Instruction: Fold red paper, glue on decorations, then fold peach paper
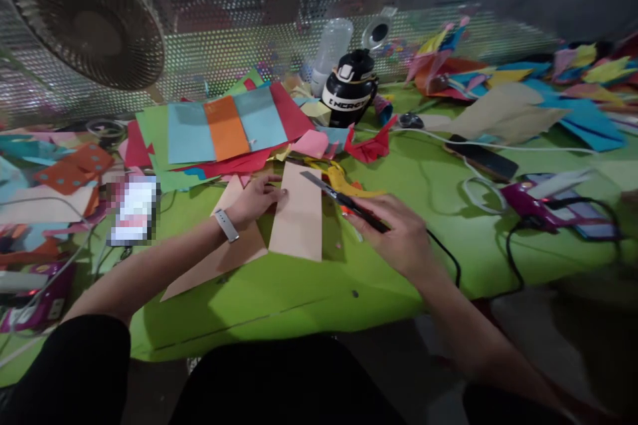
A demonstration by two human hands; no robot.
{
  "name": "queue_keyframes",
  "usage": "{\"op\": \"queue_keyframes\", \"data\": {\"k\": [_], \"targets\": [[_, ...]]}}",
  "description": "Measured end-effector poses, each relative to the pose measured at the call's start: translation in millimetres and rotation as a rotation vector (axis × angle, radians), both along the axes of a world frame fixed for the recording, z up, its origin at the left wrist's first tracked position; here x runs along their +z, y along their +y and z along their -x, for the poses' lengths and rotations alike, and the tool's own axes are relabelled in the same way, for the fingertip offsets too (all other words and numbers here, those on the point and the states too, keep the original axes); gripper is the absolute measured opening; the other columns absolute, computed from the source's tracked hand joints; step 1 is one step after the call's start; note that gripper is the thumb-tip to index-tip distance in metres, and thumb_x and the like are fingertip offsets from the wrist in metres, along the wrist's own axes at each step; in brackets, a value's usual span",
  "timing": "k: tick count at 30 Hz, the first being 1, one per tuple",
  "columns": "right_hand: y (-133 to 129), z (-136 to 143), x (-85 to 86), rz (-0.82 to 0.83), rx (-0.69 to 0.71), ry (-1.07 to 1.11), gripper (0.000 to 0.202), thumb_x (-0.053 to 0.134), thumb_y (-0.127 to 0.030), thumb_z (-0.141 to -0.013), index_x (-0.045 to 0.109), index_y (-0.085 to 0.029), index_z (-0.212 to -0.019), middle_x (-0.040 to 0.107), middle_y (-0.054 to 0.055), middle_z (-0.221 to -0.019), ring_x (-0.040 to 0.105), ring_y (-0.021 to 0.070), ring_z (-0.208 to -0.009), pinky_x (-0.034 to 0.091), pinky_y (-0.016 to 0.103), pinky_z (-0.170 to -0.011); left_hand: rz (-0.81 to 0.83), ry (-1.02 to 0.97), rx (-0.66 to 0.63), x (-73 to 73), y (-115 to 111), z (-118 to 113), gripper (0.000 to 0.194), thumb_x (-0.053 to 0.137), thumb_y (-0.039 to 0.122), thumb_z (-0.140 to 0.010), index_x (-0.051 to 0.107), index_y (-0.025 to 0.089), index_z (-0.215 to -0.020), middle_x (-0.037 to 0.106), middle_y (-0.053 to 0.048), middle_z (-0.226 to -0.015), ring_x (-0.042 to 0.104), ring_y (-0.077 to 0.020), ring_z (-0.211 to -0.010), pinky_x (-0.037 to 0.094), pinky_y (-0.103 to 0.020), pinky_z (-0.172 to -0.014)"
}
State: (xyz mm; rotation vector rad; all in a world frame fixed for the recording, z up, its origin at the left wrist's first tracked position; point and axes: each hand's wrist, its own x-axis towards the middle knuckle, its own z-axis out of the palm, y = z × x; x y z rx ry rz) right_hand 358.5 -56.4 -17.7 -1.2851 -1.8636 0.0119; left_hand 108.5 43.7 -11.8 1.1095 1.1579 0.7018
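In my right hand (pixel 393 226) is a utility knife (pixel 356 206), its grey blade out and pointing left over the top of a pale pink card strip (pixel 299 219). My left hand (pixel 256 200), with a watch on the wrist, grips the strip's left edge, the thumb on its face. Whether the blade touches the card I cannot tell. A larger pale pink sheet (pixel 219 259) lies under my left wrist. Just beyond the knife is a yellow tool (pixel 339 179), partly hidden, of a kind I cannot make out.
Folded coloured paper (pixel 226 126) piles up behind my hands. A black jug (pixel 349 89) and a clear bottle (pixel 331 50) stand at the back. A lit phone (pixel 133 209) lies left, a dark phone (pixel 482 156) right. A purple corded device (pixel 538 202) and cables are at right; a fan (pixel 87 26) is upper left.
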Motion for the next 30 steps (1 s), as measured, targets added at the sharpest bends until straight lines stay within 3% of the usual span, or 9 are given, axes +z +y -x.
{"op": "queue_keyframes", "data": {"k": [3, 6, 9, 12, 17, 22, 25, 27, 30], "targets": [[-0.6, 3.2, -5.0, 0.063, 0.055, -0.083, 0.025, 0.062, -0.034, -0.094, 0.071, -0.024, -0.115, 0.072, 0.008, -0.097, 0.07, 0.0223, -0.086, 0.058, 0.038, -0.078, 0.046, -0.056, -0.014, 13.3, -27.1, 45.1, 0.029, 0.074, 0.024, -0.084, 0.065, 0.017, -0.11, 0.073, -0.003, -0.083, 0.066, -0.012, -0.063, 0.051, -0.022, -0.054], [-2.5, 8.8, -14.1, 0.123, 0.139, -0.228, 0.027, 0.057, -0.037, -0.097, 0.071, -0.022, -0.114, 0.072, 0.007, -0.092, 0.071, 0.0213, -0.082, 0.057, 0.034, -0.072, 0.079, -0.089, 0.189, 23.2, -54.5, 100.9, 0.029, 0.078, 0.024, -0.079, 0.067, 0.018, -0.106, 0.073, -0.001, -0.084, 0.067, -0.0107, -0.065, 0.053, -0.019, -0.055], [1.6, 16.0, -18.4, 0.123, 0.235, -0.383, 0.033, 0.05, -0.042, -0.099, 0.073, -0.018, -0.105, 0.071, 0.008, -0.09, 0.07, 0.0208, -0.077, 0.057, 0.034, -0.066, 0.138, -0.154, 0.401, 19.7, -76.5, 148.6, 0.027, 0.082, 0.022, -0.075, 0.069, 0.018, -0.099, 0.072, 0.001, -0.079, 0.067, -0.0094, -0.065, 0.054, -0.016, -0.055], [22.0, 37.0, -6.1, 0.035, 0.296, -0.427, 0.039, 0.05, -0.047, -0.098, 0.073, -0.017, -0.099, 0.071, 0.01, -0.093, 0.069, 0.0222, -0.081, 0.056, 0.036, -0.072, 0.181, -0.202, 0.546, 9.6, -90.8, 175.7, 0.025, 0.083, 0.017, -0.072, 0.069, 0.017, -0.092, 0.072, 0.0, -0.081, 0.068, -0.009, -0.066, 0.057, -0.016, -0.059], [86.0, 139.3, 26.8, 0.051, 0.369, -0.534, 0.033, 0.05, -0.035, -0.099, 0.071, -0.013, -0.111, 0.07, 0.015, -0.103, 0.064, 0.0267, -0.097, 0.051, 0.04, -0.086, 0.201, -0.267, 0.649, 9.6, -102.3, 182.2, 0.02, 0.08, 0.007, -0.07, 0.065, 0.015, -0.082, 0.07, 0.001, -0.074, 0.066, -0.008, -0.06, 0.056, -0.016, -0.056], [135.7, 250.3, 17.5, 0.202, 0.344, -0.794, 0.063, 0.057, -0.033, -0.092, 0.044, 0.0, -0.143, 0.048, 0.026, -0.146, 0.051, 0.0364, -0.124, 0.042, 0.045, -0.098, 0.184, -0.302, 0.666, 12.3, -112.4, 185.7, 0.019, 0.079, 0.008, -0.07, 0.064, 0.015, -0.079, 0.069, 0.001, -0.076, 0.064, -0.0075, -0.059, 0.056, -0.016, -0.052], [148.4, 273.5, 8.9, 0.228, 0.311, -0.801, 0.053, 0.051, -0.023, -0.092, 0.049, -0.001, -0.139, 0.051, 0.026, -0.143, 0.054, 0.0329, -0.122, 0.041, 0.041, -0.096, 0.194, -0.299, 0.66, 7.0, -116.3, 191.1, 0.019, 0.08, 0.009, -0.069, 0.066, 0.014, -0.08, 0.071, -0.001, -0.082, 0.067, -0.0096, -0.065, 0.058, -0.018, -0.055], [155.2, 272.5, 11.0, 0.25, 0.291, -0.789, 0.038, 0.044, -0.02, -0.094, 0.062, -0.005, -0.124, 0.065, 0.024, -0.124, 0.062, 0.0302, -0.109, 0.043, 0.037, -0.086, 0.182, -0.304, 0.638, 3.7, -115.9, 192.5, 0.019, 0.08, 0.01, -0.07, 0.068, 0.014, -0.084, 0.073, -0.002, -0.088, 0.069, -0.0109, -0.07, 0.059, -0.018, -0.057], [169.0, 259.7, 24.5, 0.259, 0.191, -0.755, 0.041, 0.031, -0.022, -0.099, 0.068, -0.007, -0.109, 0.072, 0.023, -0.102, 0.067, 0.0297, -0.092, 0.042, 0.035, -0.073, 0.175, -0.307, 0.587, 2.0, -108.7, 188.6, 0.022, 0.079, 0.011, -0.073, 0.072, 0.015, -0.094, 0.074, -0.004, -0.094, 0.069, -0.0108, -0.073, 0.059, -0.017, -0.059]]}}
